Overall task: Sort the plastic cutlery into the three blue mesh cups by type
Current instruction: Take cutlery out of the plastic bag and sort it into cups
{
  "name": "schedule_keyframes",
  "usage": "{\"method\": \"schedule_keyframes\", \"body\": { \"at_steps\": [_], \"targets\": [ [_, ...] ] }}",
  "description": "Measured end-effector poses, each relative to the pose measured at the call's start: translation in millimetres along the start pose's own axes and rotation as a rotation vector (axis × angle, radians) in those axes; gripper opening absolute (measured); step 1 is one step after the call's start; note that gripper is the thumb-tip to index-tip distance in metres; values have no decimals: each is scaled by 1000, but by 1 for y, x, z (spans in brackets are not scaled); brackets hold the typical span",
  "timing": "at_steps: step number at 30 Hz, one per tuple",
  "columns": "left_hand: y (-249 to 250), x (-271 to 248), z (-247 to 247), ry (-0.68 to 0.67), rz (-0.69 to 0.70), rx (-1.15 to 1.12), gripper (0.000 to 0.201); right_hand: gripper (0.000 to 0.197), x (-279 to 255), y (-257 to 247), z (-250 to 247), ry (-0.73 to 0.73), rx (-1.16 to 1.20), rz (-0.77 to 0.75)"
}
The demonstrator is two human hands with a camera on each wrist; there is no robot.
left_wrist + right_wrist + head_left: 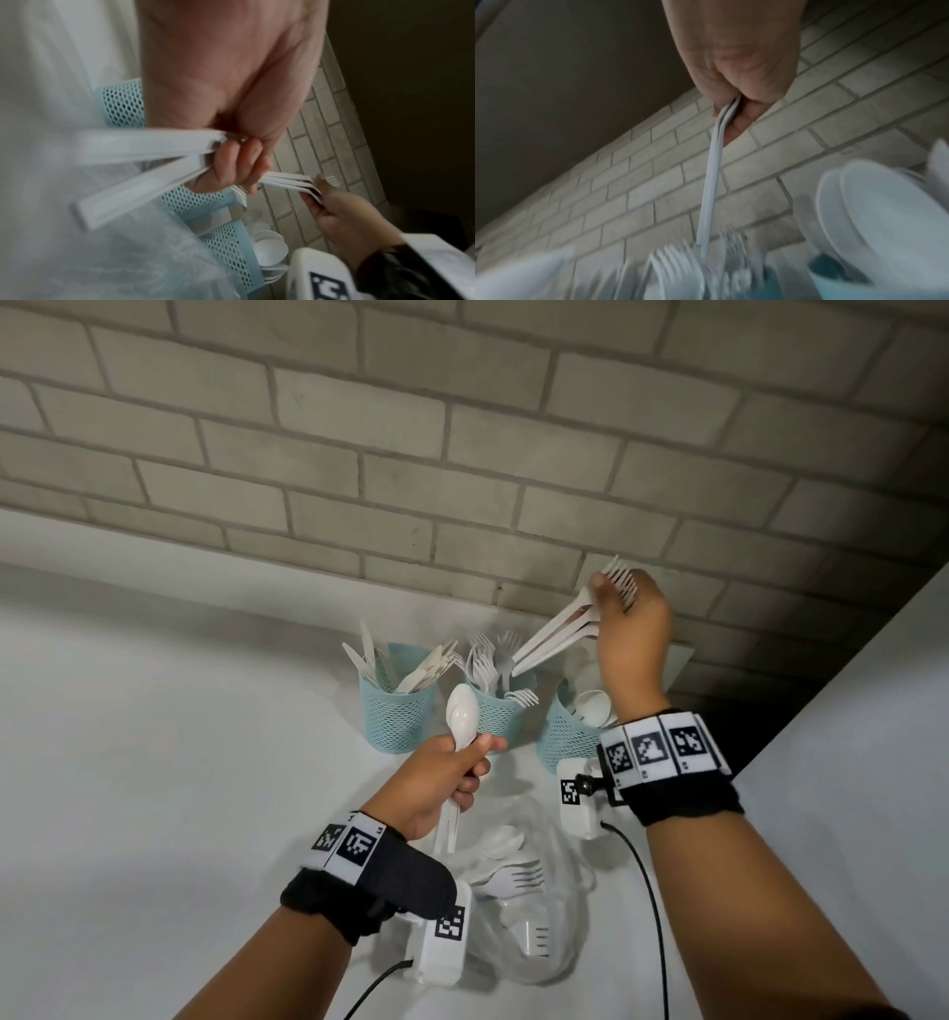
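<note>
Three blue mesh cups stand in a row by the brick wall: the left cup (pixel 398 716) holds knives, the middle cup (pixel 495 719) forks, the right cup (pixel 562 737) spoons. My right hand (pixel 616 603) pinches a bundle of white forks (pixel 557 634) near the tines, and their handles slant down to the middle cup's mouth. My left hand (pixel 464 775) grips white spoons (pixel 462 711) bowl-up in front of the middle cup. The left wrist view shows their handles (pixel 144 150) fanned out of my fist. In the right wrist view the forks (pixel 712 172) hang over the fork cup.
A clear plastic bag (pixel 554 963) with loose forks and spoons (pixel 513 875) lies on the white table between my forearms. A white raised surface (pixel 847 737) borders the right side. The brick wall (pixel 462 480) stands close behind the cups.
</note>
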State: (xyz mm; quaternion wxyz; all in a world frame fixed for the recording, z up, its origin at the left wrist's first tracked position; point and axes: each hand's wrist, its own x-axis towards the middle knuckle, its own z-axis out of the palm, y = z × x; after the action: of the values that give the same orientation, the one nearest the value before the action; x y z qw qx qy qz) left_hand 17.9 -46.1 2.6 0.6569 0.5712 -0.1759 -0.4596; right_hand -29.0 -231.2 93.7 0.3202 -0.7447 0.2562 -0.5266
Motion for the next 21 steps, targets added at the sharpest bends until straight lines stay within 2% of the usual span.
{"method": "schedule_keyframes", "body": {
  "at_steps": [3,5,8,10,13,15,17,19,21],
  "targets": [
    [3,2,3,-11,6,-59,16,20,-14,10,21,-20,-104,-84],
    [6,2,2,-70,-22,-200,8,22,-24,21,36,-95,-189,-67],
    [9,-1,-2,-160,-59,-362,16,25,-37,44,57,-334,-315,8],
    [9,0,-4,-143,-38,-349,23,29,-45,54,65,-512,-493,-18],
    [7,1,-6,-82,26,-259,28,31,-45,49,67,-661,-615,-22],
    [6,2,-7,-60,48,-214,28,32,-40,40,62,-676,-528,12],
    [4,2,-6,-23,63,-168,27,36,-39,27,52,-560,-381,45],
    [3,2,-3,25,84,-99,27,31,-47,10,39,-443,-174,92],
    [2,0,1,57,108,-18,24,27,-60,-6,23,-486,-70,146]
  ]
}}
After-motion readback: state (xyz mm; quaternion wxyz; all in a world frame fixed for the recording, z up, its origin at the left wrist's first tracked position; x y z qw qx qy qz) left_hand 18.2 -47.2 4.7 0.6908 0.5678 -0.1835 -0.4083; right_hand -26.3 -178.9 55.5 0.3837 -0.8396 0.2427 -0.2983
